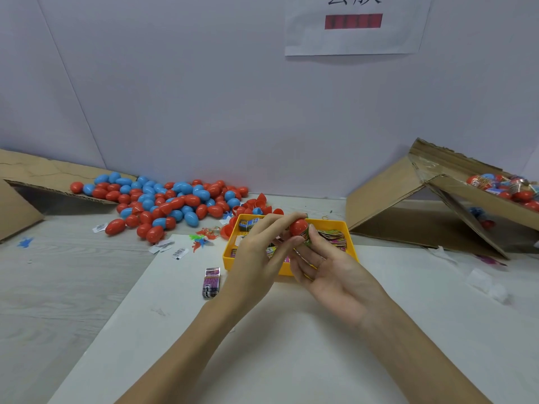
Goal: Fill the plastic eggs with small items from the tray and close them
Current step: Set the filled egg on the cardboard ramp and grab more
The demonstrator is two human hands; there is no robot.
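My left hand (256,252) and my right hand (329,263) meet above the yellow tray (348,228), both gripping a red plastic egg (298,226) between fingertips. A green printed packet (306,239) sticks out under the egg against my right thumb. The tray holds several small printed packets (332,237). A heap of red and blue eggs (172,199) lies behind to the left on the table.
A purple packet (211,282) lies on the white sheet left of the tray. Small plastic toy figures (204,237) and paper slips (179,253) are scattered near the heap. A tilted cardboard box (455,196) at right holds wrapped eggs (507,188). Cardboard flap (38,173) at left.
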